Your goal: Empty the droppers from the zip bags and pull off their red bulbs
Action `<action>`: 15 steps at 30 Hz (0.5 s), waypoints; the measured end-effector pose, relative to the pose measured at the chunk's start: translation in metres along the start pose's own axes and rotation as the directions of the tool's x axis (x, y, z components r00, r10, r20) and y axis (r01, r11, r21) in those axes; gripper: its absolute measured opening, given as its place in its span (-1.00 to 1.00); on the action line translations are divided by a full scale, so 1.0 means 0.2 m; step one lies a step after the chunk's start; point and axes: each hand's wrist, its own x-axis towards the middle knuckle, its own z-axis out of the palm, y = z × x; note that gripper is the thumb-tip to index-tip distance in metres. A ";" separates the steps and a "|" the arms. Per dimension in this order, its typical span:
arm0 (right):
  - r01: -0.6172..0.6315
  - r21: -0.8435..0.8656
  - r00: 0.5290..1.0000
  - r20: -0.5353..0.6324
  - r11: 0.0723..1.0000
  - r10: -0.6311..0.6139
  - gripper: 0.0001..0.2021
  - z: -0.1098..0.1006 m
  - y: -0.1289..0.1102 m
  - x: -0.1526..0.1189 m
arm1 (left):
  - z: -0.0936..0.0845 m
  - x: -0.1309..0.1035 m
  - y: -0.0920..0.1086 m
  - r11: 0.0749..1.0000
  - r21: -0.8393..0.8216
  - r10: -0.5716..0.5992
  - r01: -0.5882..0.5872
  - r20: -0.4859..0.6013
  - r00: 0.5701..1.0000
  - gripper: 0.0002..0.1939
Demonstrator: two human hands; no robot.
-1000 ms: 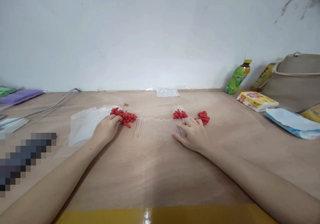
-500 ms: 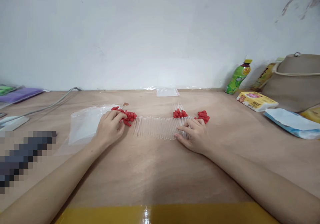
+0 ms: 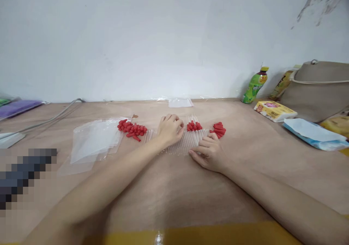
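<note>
A row of thin clear tubes (image 3: 188, 143), like glass dropper tubes, lies side by side on the table. My left hand (image 3: 170, 130) is over the middle of this row, fingers curled together; anything in them is hidden. At the row's right end is my right hand (image 3: 208, 153), with thumb and bent fingers close together at the tubes; what they pinch is not clear. Between the hands and slightly behind, several tubes with red rubber bulbs (image 3: 194, 126) lie grouped. A pile of loose red bulbs (image 3: 133, 129) sits left of the row, and a smaller bunch of red bulbs (image 3: 218, 129) lies beyond my right hand.
Clear plastic bags (image 3: 95, 139) lie at the left, near a grey cable (image 3: 57, 115) and a purple package (image 3: 20, 107). On the right stand a green bottle (image 3: 255, 86), a yellow tissue pack (image 3: 275, 111), a blue-white packet (image 3: 313, 134) and a beige bag (image 3: 313, 92).
My left hand has left the red bulb pile and moved right, over the tubes toward my right hand. My right thumb and fingers have drawn closer together. The view has shifted slightly.
</note>
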 end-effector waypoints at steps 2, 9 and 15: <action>0.006 0.006 1.000 -0.001 1.000 -0.006 -0.73 0.00 0.00 0.00 | 0.05 0.10 0.06 0.986 -0.033 -0.158 0.161 0.081 0.984 -0.77; 0.008 -0.004 1.000 -0.006 1.000 -0.008 -0.71 0.01 0.01 0.00 | 0.17 0.27 0.09 0.901 -0.058 -0.398 0.429 0.282 0.873 -0.64; 0.006 -0.014 1.000 -0.017 1.000 -0.006 -0.70 0.02 0.01 0.00 | 0.19 0.30 0.10 0.880 -0.100 -0.412 0.465 0.326 0.851 -0.74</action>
